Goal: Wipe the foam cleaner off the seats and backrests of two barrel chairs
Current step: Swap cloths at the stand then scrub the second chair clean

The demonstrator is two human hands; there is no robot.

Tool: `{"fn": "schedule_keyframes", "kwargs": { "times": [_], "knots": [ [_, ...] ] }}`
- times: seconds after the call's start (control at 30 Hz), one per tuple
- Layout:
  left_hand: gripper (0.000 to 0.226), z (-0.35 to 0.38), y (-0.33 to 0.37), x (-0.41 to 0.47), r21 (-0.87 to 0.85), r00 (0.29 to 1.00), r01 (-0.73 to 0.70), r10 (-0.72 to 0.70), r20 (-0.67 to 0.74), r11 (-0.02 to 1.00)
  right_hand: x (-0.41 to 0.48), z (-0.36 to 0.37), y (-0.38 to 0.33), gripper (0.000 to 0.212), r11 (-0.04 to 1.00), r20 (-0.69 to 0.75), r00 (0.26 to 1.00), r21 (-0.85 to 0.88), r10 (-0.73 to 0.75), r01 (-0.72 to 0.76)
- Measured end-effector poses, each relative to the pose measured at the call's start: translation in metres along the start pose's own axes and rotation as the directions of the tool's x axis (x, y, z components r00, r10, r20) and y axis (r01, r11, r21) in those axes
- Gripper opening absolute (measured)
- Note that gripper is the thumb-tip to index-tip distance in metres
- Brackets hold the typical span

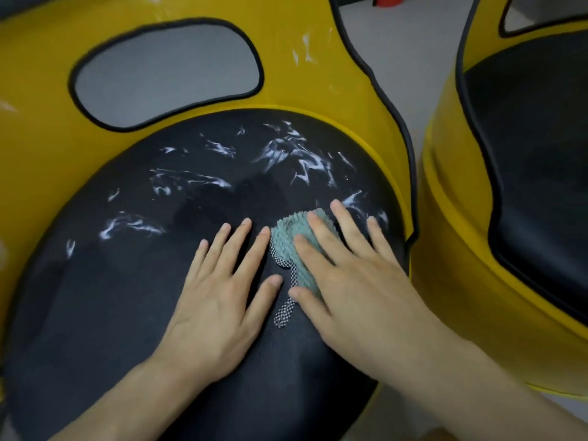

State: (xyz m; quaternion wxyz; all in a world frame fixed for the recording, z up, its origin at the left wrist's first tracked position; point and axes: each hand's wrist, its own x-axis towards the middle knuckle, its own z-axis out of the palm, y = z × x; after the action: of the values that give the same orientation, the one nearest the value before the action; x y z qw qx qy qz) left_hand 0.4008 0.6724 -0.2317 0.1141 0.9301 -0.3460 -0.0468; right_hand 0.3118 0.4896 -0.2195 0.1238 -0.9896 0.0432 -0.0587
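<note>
from the head camera, you are looking down on the black seat (95, 297) of the near barrel chair, which fills most of the view. your left hand (219, 291) lies palm down on the seat, fingers straight and spread, holding nothing. its forefinger tip sits just beside the edge of the teal cloth (288, 230); whether it touches the cloth cannot be told. your right hand (350, 281) lies flat on top of that cloth, fingers straight and fanned out, pressing it against the right side of the seat. the cloth's nubby pile shows between and ahead of your fingers. a checked loop (284, 313) trails from the cloth toward you, lying on the seat between your two thumbs.

white foam streaks (296, 154) are smeared across the far half of the seat, thickest at the far right, with thinner wisps along the left edge. the part of the seat under and nearer than your hands looks dark and free of streaks. the yellow backrest (47, 138) curves behind the seat, with a black-rimmed opening (168, 74) in it and a few white smears (305, 49) near its right edge.

the second chair (451, 249) stands just beside the first on the right, its black seat (541, 186) showing no foam that can be made out. grey floor (423, 90) shows between them.
</note>
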Motion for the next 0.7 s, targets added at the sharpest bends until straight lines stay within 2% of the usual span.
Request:
{"fn": "schedule_keyframes", "kwargs": {
  "times": [0.07, 0.13, 0.17, 0.27, 0.33, 0.5, 0.7],
  "knots": [
    [0.069, -0.001, 0.002, 0.000, 0.015, 1.000, 0.011, -0.011, 0.015, 1.000, -0.009, -0.012, 0.004, 0.034, 0.992, -0.132, 0.991, 0.124, 0.017, -0.001],
    [0.070, -0.002, 0.004, 0.000, 0.028, 0.999, 0.025, -0.026, 0.025, 0.999, -0.013, -0.027, 0.004, 0.026, 0.974, -0.093, 0.993, 0.219, 0.075, -0.053],
    [0.070, -0.003, 0.005, 0.001, 0.035, 0.999, 0.031, -0.032, 0.031, 0.999, -0.011, -0.032, 0.004, 0.027, 0.974, -0.008, 0.996, 0.211, 0.091, -0.087],
    [0.070, -0.003, 0.006, 0.001, 0.047, 0.999, 0.036, -0.038, 0.040, 0.998, -0.007, -0.032, 0.009, 0.053, 0.992, 0.189, 0.977, 0.055, 0.097, -0.109],
    [0.069, -0.002, 0.005, 0.000, 0.051, 0.999, 0.034, -0.036, 0.035, 0.998, -0.009, -0.036, 0.014, 0.064, 0.997, 0.239, 0.968, 0.005, 0.074, -0.078],
    [0.068, 0.000, 0.003, 0.001, 0.059, 0.999, 0.029, -0.031, 0.022, 0.998, -0.049, -0.043, 0.018, 0.072, 0.990, 0.405, 0.908, 0.034, 0.109, -0.135],
    [0.070, 0.004, 0.001, 0.001, 0.063, 0.999, 0.031, -0.032, 0.015, 0.998, -0.050, -0.033, 0.018, 0.070, 0.973, 0.404, 0.897, 0.064, 0.179, -0.223]
  ]
}}
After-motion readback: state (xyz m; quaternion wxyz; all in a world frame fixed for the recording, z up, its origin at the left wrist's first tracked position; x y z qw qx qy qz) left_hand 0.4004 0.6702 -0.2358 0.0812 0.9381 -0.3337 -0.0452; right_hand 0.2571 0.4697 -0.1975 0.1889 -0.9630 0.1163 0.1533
